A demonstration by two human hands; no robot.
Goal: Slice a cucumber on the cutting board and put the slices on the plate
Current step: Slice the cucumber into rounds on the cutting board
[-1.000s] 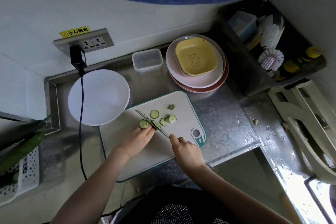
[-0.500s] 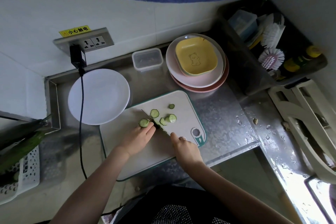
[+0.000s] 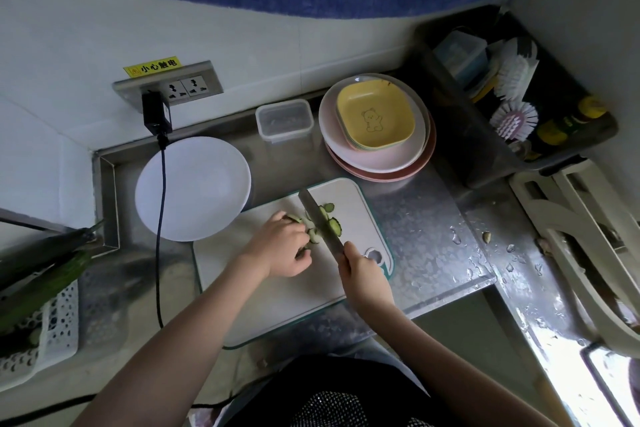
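Right hand (image 3: 363, 276) grips the steel-bladed knife (image 3: 320, 218) — blade among the green cucumber slices (image 3: 320, 224) at the far edge of the white teal-rimmed cutting board (image 3: 277, 295). Left hand (image 3: 282, 248), fingers curled, gathers slices. Round white plate (image 3: 194, 187) overlaps the board's far-left corner — holds nothing.

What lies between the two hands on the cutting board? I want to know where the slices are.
In the head view, the knife blade and cucumber slices lie between the left hand and right hand.
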